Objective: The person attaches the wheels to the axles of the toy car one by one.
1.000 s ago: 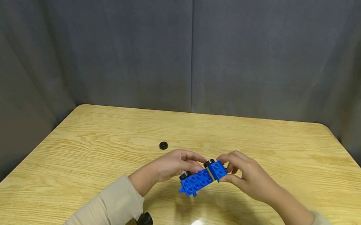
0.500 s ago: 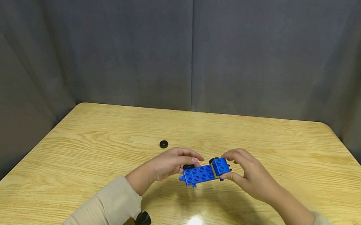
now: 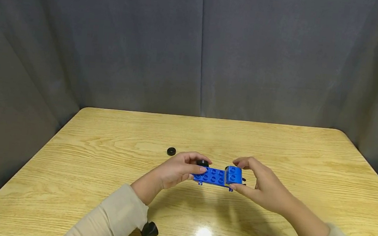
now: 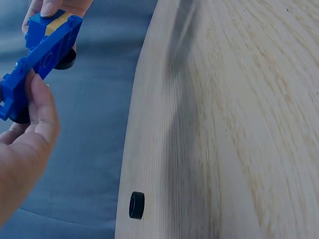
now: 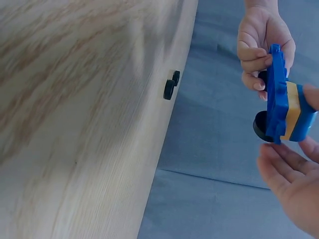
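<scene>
A blue toy block car (image 3: 216,176) with a yellow band and a studded bed is held above the table by both hands. My left hand (image 3: 180,169) grips its left end in the head view, thumb on the studs and fingers by a black wheel (image 3: 202,163). My right hand (image 3: 259,185) pinches the raised cab block (image 3: 233,175) at the other end. Another black wheel (image 5: 260,126) sits under the cab on the far side. Along the near side, bare axle stubs stick out. In the left wrist view, the left fingers (image 4: 42,107) wrap the car's underside.
One loose black wheel (image 3: 171,151) lies on the wooden table (image 3: 102,155) beyond the left hand. The right wrist view shows two loose wheels (image 5: 169,89) close together there. Grey curtain (image 3: 147,52) hangs behind the table's far edge.
The car has turned from a slant to nearly level, its left end swinging up and away. My left hand has shifted its hold from the far side to the left end.
</scene>
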`<state>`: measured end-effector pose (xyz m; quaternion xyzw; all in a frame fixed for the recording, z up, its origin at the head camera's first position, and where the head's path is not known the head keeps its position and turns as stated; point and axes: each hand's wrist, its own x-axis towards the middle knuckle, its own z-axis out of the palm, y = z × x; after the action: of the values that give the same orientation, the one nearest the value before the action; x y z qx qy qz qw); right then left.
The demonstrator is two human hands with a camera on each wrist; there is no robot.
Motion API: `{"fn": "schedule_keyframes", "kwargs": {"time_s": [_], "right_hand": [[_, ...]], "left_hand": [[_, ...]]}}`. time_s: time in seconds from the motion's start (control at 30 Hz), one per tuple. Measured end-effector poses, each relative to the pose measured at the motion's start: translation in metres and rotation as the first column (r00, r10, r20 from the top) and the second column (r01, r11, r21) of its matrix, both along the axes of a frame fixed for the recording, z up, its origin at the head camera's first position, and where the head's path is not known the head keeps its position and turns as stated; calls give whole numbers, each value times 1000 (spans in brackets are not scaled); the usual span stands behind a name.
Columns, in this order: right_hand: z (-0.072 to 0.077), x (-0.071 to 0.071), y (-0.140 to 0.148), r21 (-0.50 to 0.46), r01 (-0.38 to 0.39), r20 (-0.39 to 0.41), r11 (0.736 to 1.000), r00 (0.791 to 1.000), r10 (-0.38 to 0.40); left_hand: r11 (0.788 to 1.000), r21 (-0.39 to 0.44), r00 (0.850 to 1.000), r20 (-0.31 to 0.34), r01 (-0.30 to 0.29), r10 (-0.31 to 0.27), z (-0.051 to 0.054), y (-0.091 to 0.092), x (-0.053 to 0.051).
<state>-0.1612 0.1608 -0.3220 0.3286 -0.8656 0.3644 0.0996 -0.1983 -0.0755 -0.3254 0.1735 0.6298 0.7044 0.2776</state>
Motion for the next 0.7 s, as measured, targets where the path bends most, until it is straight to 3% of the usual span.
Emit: {"fn": "schedule_keyframes", "kwargs": {"time_s": [0.2, 0.37, 0.43, 0.53, 0.6, 0.7], "right_hand": [[1, -2, 0, -93, -90, 88, 992, 991, 99], [0, -8, 3, -177, -217, 188, 960, 950, 249], [-1, -10, 5, -209, -278, 233, 937, 917, 324], [-1, -13, 8, -256, -379, 286, 889, 849, 444], [-1, -14, 10, -281, -435, 309, 855, 803, 510], [-2, -16, 11, -300, -505, 313, 809, 749, 584]], "left_hand": [[999, 32, 1000, -19, 25, -25, 0, 2, -1], [998, 46, 999, -26, 35, -34, -2, 3, -2], [998, 48, 999, -23, 36, -35, -2, 4, -2], [998, 42, 999, -26, 39, -38, -3, 5, -3], [998, 38, 999, -20, 41, -40, -3, 5, -3], [998, 33, 999, -11, 49, -49, -3, 6, -4]]}}
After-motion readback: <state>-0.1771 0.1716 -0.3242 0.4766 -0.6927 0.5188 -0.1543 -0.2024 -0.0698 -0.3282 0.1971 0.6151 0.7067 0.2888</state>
